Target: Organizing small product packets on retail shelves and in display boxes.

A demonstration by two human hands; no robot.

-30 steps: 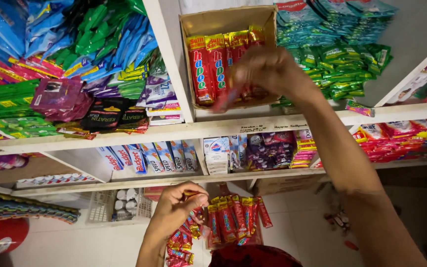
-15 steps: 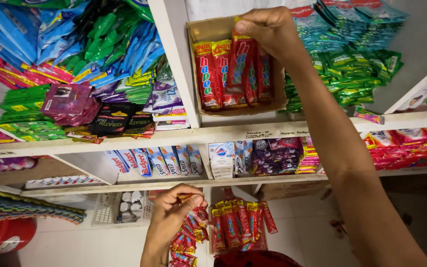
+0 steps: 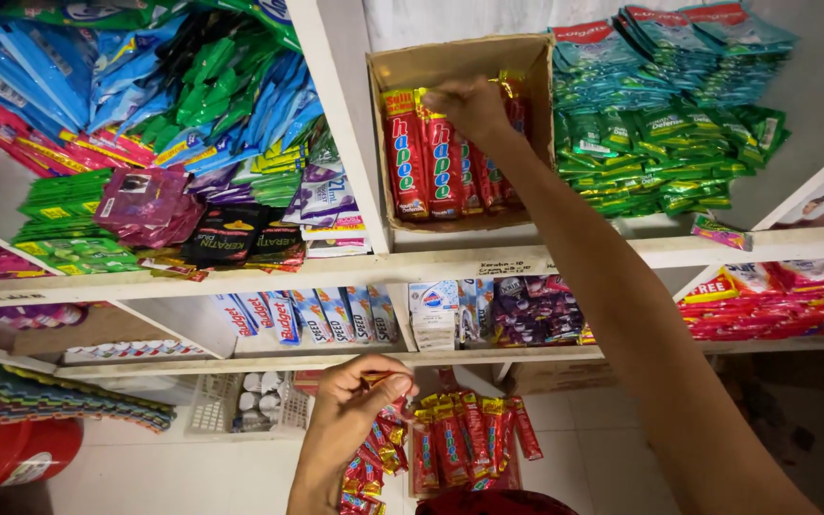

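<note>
The right hand (image 3: pixel 474 107) reaches up into an open cardboard box (image 3: pixel 460 59) that stands on the upper shelf (image 3: pixel 355 269) between 2 white dividers; its fingers are curled together on the tops of the red candy packets (image 3: pixel 426 157) standing upright in the box, though whether they pinch 1 packet or only press on the row cannot be told. The left hand (image 3: pixel 355 405) sits low, below the lower shelf; its fingers are closed on the top of a hanging strip of red and yellow packets (image 3: pixel 374 458), and a second bunch of the same packets (image 3: pixel 469 439) hangs just beside it (to its right).

Left of the box lie heaps of blue, green and pink sachets (image 3: pixel 145 105); right of it, stacks of green and teal sachets (image 3: pixel 669 124). On the lower shelf stand small blue-and-white packs (image 3: pixel 288 315) and purple packs (image 3: pixel 541 310); a red tub (image 3: pixel 11 458) sits at the bottom left.
</note>
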